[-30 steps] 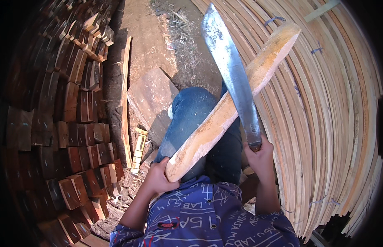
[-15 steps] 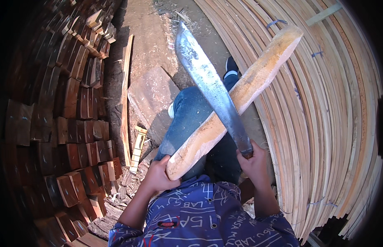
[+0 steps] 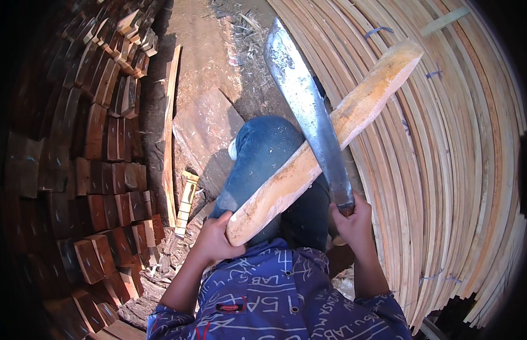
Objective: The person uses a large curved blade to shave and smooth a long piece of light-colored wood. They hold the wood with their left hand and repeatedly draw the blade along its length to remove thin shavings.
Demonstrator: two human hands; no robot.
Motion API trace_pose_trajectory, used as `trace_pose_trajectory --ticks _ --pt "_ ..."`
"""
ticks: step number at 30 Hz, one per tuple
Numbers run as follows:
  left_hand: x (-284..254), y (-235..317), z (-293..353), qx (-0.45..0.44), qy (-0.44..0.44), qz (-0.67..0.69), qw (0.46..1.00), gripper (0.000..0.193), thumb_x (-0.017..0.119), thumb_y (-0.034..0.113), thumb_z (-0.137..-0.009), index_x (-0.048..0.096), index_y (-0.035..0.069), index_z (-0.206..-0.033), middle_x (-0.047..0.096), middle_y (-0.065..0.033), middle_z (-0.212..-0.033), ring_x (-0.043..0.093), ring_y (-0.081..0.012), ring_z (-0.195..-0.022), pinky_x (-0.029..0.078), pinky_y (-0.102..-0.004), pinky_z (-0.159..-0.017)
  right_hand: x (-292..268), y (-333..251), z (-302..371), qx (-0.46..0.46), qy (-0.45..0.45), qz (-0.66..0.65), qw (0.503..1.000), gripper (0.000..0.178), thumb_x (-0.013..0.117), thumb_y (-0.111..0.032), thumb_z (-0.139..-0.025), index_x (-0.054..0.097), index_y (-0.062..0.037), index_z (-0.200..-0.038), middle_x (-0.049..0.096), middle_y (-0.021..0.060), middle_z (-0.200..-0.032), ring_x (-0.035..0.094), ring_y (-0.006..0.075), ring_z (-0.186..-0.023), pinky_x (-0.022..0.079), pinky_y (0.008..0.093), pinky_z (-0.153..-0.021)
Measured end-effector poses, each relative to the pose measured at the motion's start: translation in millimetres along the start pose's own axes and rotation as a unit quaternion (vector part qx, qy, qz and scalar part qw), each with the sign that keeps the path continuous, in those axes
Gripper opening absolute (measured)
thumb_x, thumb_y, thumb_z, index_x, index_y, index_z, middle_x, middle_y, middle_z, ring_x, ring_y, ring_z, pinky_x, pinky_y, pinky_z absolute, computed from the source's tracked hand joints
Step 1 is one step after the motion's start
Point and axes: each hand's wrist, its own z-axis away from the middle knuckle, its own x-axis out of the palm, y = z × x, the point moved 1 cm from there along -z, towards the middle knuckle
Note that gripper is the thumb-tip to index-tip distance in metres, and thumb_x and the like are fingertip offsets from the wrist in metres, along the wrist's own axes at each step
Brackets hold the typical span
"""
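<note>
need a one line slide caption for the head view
Left hand gripping a rough-hewn piece of wood, right hand holding a machete that crosses in front of it.

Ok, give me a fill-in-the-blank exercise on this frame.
1. The right hand grips the knife by its ____.
2. The left hand holds one ____ of the pale wood.
3. The trousers are coloured ____.
4. The dark blocks are stacked on the picture's ____ side.

Missing words: handle; end; blue; left.
</note>
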Motion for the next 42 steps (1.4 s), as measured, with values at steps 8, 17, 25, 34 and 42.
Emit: trace_pose_trajectory --ticks 8,17,25,34,42 --pt "-1 5 -2 0.016 -0.003 -0.011 1.000 0.053 0.080 0.017 -0.057 0.061 0.002 -0.104 0.067 -0.0071 -0.085 0.061 -0.0101 -0.080 0.050 -0.0284 -0.074 -9 0 -10 0.050 0.025 -0.014 0.998 0.025 0.074 -0.004 -0.080 0.062 0.0018 -0.101 0.064 0.0074 -0.067 0.060 0.0097 -0.060 0.047 0.0280 -0.056" --pt "-2 2 -5 0.062 0.010 -0.010 0.998 0.050 0.080 0.017 -0.057 0.061 0.002 -0.101 0.066 -0.0089 -0.083 0.063 -0.0126 -0.073 0.051 -0.0289 -0.069 -9 3 3 -0.024 -0.025 0.067 0.997 0.022 0.073 -0.005 -0.077 0.062 -0.0004 -0.095 0.066 0.0140 -0.069 0.067 0.0198 -0.062 0.049 0.0321 -0.057" --pt "-3 10 -2 0.021 0.007 -0.054 0.998 0.052 0.081 0.017 -0.056 0.060 0.003 -0.101 0.067 -0.0100 -0.084 0.064 -0.0138 -0.075 0.051 -0.0293 -0.071 4 6 -1 0.033 0.010 0.041 0.999 0.021 0.069 -0.005 -0.079 0.061 0.0022 -0.097 0.066 0.0115 -0.067 0.067 0.0160 -0.063 0.049 0.0324 -0.057" --pt "-1 -1 -4 0.086 0.011 -0.003 0.996 0.055 0.080 0.014 -0.056 0.061 0.003 -0.106 0.065 -0.0055 -0.083 0.063 -0.0128 -0.077 0.051 -0.0283 -0.073 0 -14 5 -0.019 -0.007 0.054 0.998 0.022 0.072 -0.005 -0.079 0.063 0.0035 -0.097 0.068 0.0154 -0.071 0.071 0.0190 -0.067 0.051 0.0329 -0.059" --pt "-3 6 -3 0.030 0.007 -0.042 0.999 0.051 0.080 0.016 -0.056 0.061 0.003 -0.102 0.065 -0.0084 -0.082 0.064 -0.0143 -0.075 0.051 -0.0291 -0.072 5 1 5 0.016 0.013 0.057 0.998 0.026 0.071 -0.006 -0.081 0.064 0.0029 -0.104 0.071 0.0125 -0.076 0.072 0.0164 -0.073 0.053 0.0310 -0.065"
